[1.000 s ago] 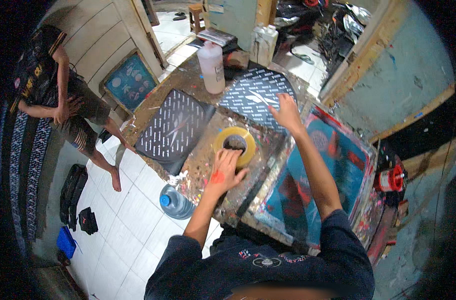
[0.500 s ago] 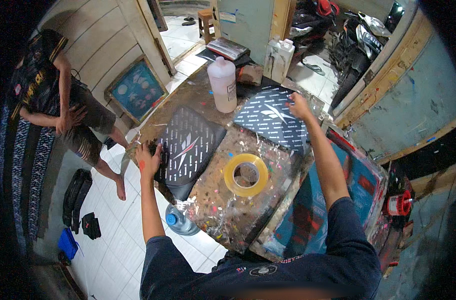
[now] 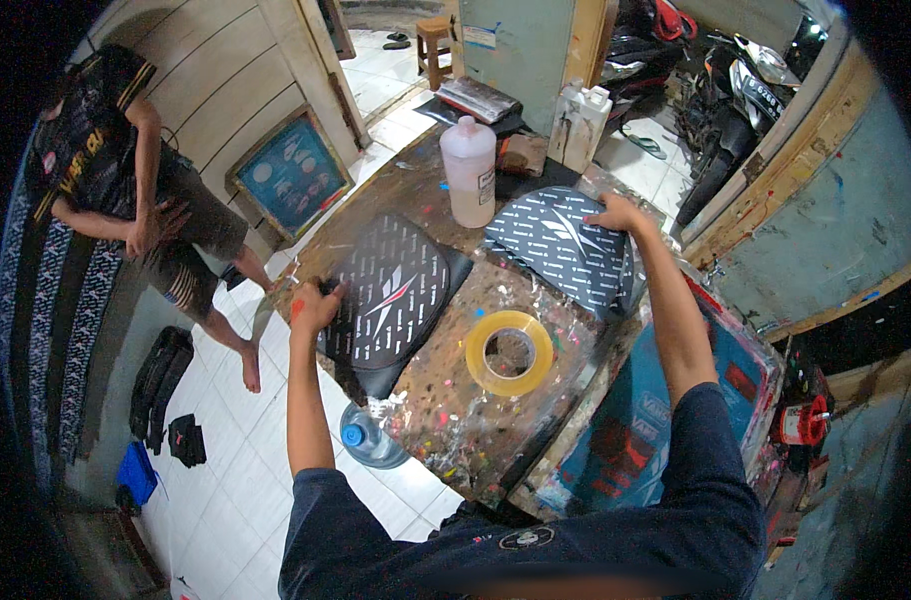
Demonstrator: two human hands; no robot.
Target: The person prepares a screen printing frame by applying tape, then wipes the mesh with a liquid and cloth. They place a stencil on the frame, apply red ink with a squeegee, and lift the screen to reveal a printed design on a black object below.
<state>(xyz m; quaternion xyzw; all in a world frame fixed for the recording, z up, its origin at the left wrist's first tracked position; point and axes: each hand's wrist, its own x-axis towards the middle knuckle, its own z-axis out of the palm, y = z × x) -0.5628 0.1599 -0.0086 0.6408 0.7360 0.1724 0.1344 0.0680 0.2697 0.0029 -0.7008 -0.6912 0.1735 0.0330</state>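
Two black panels with white repeated print lie on a paint-spotted table. The left panel (image 3: 390,285) carries a white and red emblem and rests on a plain dark sheet. At its left edge my left hand (image 3: 315,303) has curled fingers, thumb toward the print; the fingertips are partly hidden. The right panel (image 3: 550,240), with a white emblem, is pinched at its upper right edge by my right hand (image 3: 620,213). Between the panels and me sits a roll of clear yellowish tape (image 3: 535,378). Behind them stands a translucent bottle (image 3: 468,180) partly filled with liquid.
A blue printing screen (image 3: 625,420) lies to the right, beside a red reel-like object (image 3: 803,422). A blue-capped water bottle (image 3: 370,440) stands near the table's left edge. At the left, a person (image 3: 140,200) stands by a framed screen (image 3: 293,175); motorcycles (image 3: 740,100) are beyond the doorway.
The right panel has come down flatter and slightly nearer to me, my right hand still at its edge. My left hand has shifted a little farther up the left panel's edge. The whole view has moved slightly.
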